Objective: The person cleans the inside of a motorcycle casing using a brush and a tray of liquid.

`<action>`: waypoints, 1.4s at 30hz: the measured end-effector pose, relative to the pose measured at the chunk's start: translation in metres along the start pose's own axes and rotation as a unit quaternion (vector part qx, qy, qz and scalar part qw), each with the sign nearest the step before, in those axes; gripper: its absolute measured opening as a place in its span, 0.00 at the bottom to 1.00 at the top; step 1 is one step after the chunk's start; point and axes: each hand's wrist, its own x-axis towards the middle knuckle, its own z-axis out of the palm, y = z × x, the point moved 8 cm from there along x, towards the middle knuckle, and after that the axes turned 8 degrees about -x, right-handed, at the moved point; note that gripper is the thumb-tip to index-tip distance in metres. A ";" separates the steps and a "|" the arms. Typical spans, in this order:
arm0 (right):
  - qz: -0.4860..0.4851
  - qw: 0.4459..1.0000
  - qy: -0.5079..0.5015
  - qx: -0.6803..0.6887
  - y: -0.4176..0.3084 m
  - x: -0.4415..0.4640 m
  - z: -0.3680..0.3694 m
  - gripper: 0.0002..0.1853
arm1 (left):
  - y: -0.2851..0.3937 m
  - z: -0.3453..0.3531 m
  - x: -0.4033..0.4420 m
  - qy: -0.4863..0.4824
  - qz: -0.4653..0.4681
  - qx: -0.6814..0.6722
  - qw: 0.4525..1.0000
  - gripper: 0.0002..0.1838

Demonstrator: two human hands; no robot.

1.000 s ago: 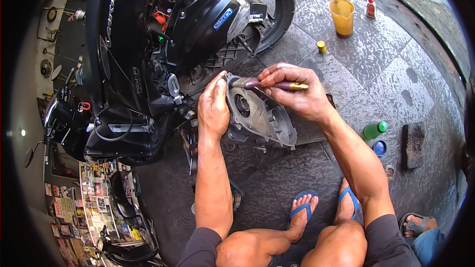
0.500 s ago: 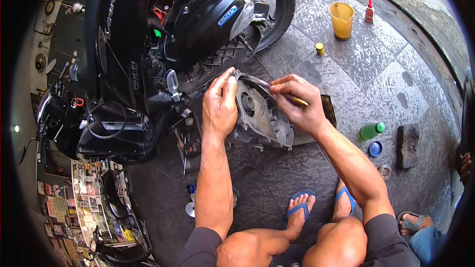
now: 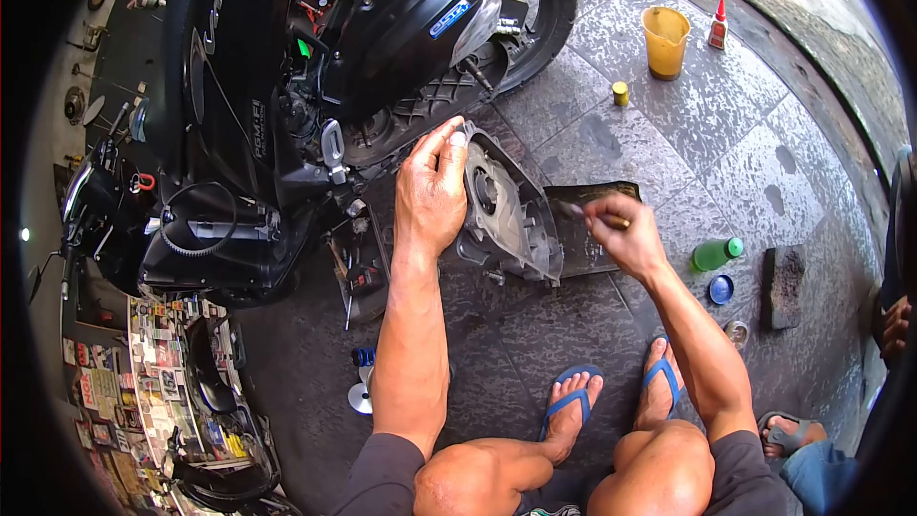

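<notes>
The left hand (image 3: pixel 430 186) has its grip on the upper left edge of the cover (image 3: pixel 514 215), which tilts up between the two hands. The right hand (image 3: pixel 630 234), to the cover's right, holds a blurred brush (image 3: pixel 617 223) in a narrow grip above the tray (image 3: pixel 587 253) just beside the cover. With one edge held, the cover could tip if that grip slips. A loaded brush could drip; a careless elbow might topple the bottle (image 3: pixel 716 254) farther right of the cover.
</notes>
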 end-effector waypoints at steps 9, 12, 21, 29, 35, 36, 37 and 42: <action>-0.321 0.945 0.064 0.010 -0.129 0.036 -0.013 0.11 | -0.003 0.001 0.000 -0.008 0.017 0.004 1.000 0.18; -0.390 0.916 0.089 0.010 -0.160 0.012 -0.015 0.12 | -0.006 0.003 0.003 -0.014 0.030 -0.007 0.999 0.18; -0.288 0.947 0.121 0.073 -0.085 0.033 -0.001 0.11 | 0.001 0.006 0.000 -0.028 0.004 -0.001 1.000 0.18; -0.306 0.941 0.138 0.052 -0.087 0.020 -0.004 0.09 | -0.003 0.008 0.003 -0.033 0.027 -0.011 0.999 0.18; -0.278 0.952 0.112 0.062 -0.096 0.023 -0.010 0.10 | -0.004 0.010 0.005 -0.039 0.019 -0.032 0.999 0.19; -0.267 0.955 0.114 0.064 -0.086 0.024 -0.009 0.10 | -0.002 0.009 0.003 -0.040 0.023 -0.013 0.999 0.19; -0.271 0.953 0.117 0.060 -0.073 0.022 -0.008 0.10 | 0.002 0.008 0.004 -0.038 0.032 0.005 0.999 0.19; -0.213 0.971 0.098 0.043 -0.049 0.022 0.003 0.09 | -0.008 0.006 0.005 -0.048 0.019 -0.016 0.999 0.19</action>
